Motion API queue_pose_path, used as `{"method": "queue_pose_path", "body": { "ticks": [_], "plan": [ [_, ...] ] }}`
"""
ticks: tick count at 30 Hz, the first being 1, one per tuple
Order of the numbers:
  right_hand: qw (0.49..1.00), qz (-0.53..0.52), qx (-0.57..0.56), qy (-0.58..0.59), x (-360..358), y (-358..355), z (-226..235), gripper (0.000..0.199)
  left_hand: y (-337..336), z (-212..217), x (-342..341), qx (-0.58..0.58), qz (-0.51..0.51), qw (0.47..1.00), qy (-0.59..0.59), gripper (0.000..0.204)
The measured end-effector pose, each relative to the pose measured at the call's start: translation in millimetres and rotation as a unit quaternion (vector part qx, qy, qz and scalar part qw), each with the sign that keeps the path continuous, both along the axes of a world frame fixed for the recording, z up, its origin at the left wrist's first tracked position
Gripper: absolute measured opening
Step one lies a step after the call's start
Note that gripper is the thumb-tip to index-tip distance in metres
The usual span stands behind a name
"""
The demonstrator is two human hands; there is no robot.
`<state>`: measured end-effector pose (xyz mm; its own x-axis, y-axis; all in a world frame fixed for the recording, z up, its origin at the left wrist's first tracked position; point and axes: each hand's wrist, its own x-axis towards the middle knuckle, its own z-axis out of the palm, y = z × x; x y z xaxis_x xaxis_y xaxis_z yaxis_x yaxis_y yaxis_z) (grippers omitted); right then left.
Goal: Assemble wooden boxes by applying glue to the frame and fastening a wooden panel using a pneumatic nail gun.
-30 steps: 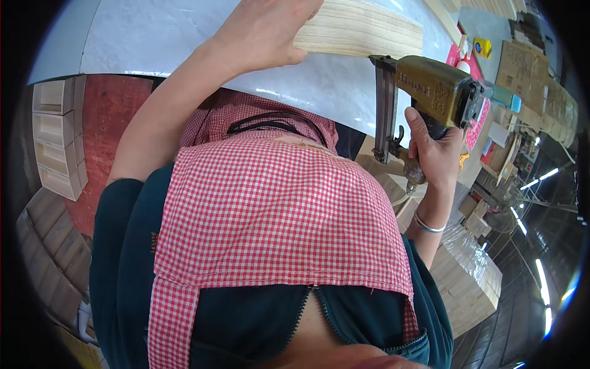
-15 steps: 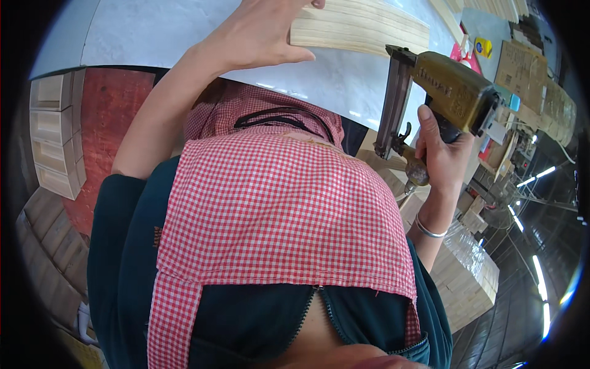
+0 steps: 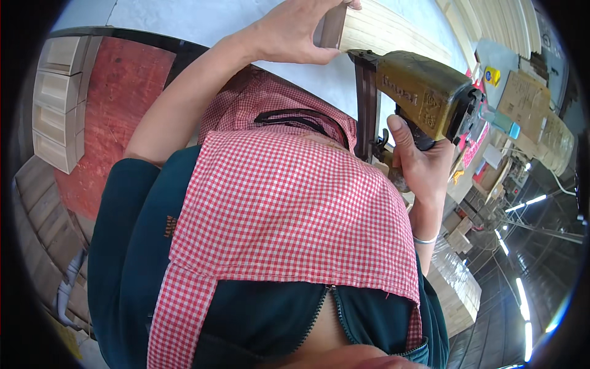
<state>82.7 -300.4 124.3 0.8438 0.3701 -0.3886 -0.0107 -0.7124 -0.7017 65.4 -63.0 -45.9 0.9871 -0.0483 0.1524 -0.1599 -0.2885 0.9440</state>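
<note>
My left hand (image 3: 286,34) spans the end of a pale wooden board (image 3: 393,29), thumb at the near corner and fingers over the far side. Between palm and board end shows a narrow, darker wooden piece (image 3: 332,27). In my right hand (image 3: 423,161) is an olive-gold nail gun (image 3: 424,92), gripped by its handle with the thumb up. The tip of its dark magazine and nose reaches the board's near corner beside my left thumb; whether it touches is unclear. My right fingers are mostly hidden behind the gun.
A pale worktop (image 3: 233,18) lies beneath the board. Long wooden strips (image 3: 501,24) are stacked at the far right, near a yellow item (image 3: 491,75) and a cardboard box (image 3: 522,98). Stacked wooden boxes (image 3: 58,101) and a red panel (image 3: 123,104) stand at left.
The nail gun has come left, its nose now at the board's near corner. My left hand sits farther right in view, and the darker end piece has come into sight.
</note>
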Motion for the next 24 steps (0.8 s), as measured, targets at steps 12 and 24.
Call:
{"method": "queue_pose_path", "body": {
  "ticks": [12,24],
  "plan": [
    [1.000,-0.010,-0.011,-0.024,-1.2,7.4,-1.5,0.029,2.4,-6.2,4.8,0.009,0.009,0.999,-0.038,0.079],
    [0.996,0.039,-0.018,-0.078,-17.2,33.7,22.1,0.032,7.3,12.7,-26.0,-0.013,0.035,0.993,-0.109,0.105]
  ]
}}
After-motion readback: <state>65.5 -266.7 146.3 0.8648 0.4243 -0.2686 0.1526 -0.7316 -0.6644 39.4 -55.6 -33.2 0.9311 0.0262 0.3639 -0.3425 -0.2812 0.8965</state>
